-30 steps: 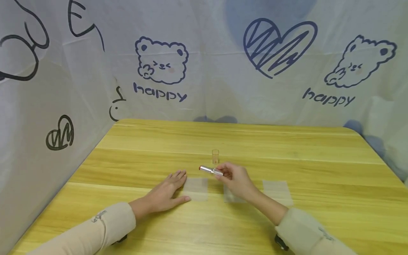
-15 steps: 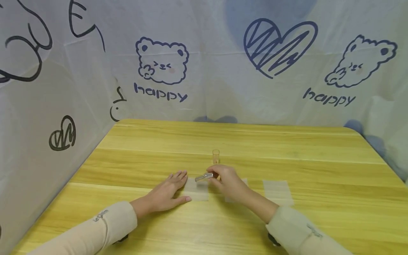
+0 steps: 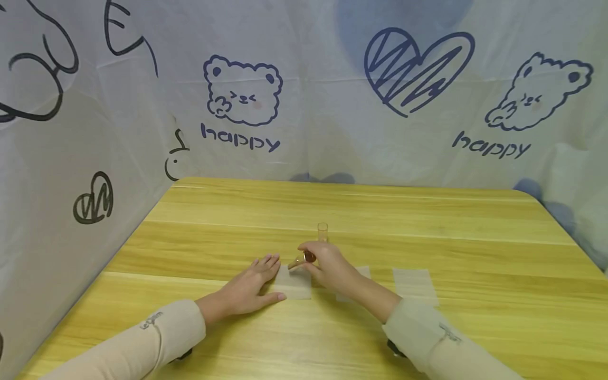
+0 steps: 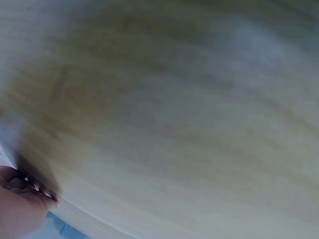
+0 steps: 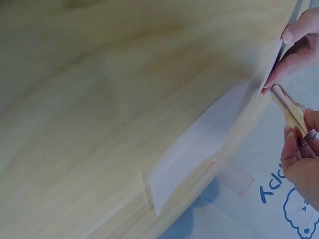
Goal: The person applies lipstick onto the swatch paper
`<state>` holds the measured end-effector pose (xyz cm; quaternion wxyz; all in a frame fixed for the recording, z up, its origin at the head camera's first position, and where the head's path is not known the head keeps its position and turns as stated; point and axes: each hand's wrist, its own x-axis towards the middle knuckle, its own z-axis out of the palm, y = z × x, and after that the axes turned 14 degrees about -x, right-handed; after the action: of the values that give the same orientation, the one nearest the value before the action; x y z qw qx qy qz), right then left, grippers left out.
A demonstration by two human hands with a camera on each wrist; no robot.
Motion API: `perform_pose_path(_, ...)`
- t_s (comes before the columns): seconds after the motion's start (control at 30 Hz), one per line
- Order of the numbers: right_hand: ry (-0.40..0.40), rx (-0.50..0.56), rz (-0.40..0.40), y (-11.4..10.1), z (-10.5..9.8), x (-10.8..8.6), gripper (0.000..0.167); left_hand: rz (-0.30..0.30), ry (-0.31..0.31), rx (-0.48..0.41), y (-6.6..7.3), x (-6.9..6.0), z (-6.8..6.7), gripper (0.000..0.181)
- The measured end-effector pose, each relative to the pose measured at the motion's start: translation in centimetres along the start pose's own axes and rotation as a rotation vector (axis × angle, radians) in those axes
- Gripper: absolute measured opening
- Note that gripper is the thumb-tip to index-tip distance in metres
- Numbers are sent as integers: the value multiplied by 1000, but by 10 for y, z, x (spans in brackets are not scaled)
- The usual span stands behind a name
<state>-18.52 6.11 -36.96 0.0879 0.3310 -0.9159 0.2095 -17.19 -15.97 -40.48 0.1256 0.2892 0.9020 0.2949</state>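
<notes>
My left hand (image 3: 247,290) lies flat on the wooden table, fingers spread, along the left edge of a translucent white paper square (image 3: 298,285). My right hand (image 3: 330,264) pinches a small shiny silver-and-gold tube (image 3: 297,261) between thumb and fingers. The tube slants down to the left, its lower end at the top of that paper; contact cannot be told. A dark reddish part shows near the fingertips. In the right wrist view the tube (image 5: 289,108) is silver at its far end, close to the left hand (image 5: 301,47). Behind the right hand stands a clear, pinkish small cylinder (image 3: 323,232).
Two more paper squares lie to the right: a middle one (image 3: 364,271), partly covered by the right forearm, and another (image 3: 415,287) farther right. The wooden table (image 3: 214,211) has white cloth walls (image 3: 328,132) with drawings behind it and to its left.
My right hand has moved left and turned the tube, so its far end now points down at the left paper. The reddish end that faced left is no longer there. My left hand stays put.
</notes>
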Motion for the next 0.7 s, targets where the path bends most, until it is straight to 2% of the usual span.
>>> perform_pose_path(0.17,10,-17,-45,0,4,5,24,-3,-7,-4,0,0,0,75)
perform_pose_path(0.37,22,-39,-102,-1,7,9,26,-1,-7,-12,0,0,0,75)
perform_pose_path(0.7,-6,-49,-107,-7,10,13,26,-4,-1,-14,0,0,0,75)
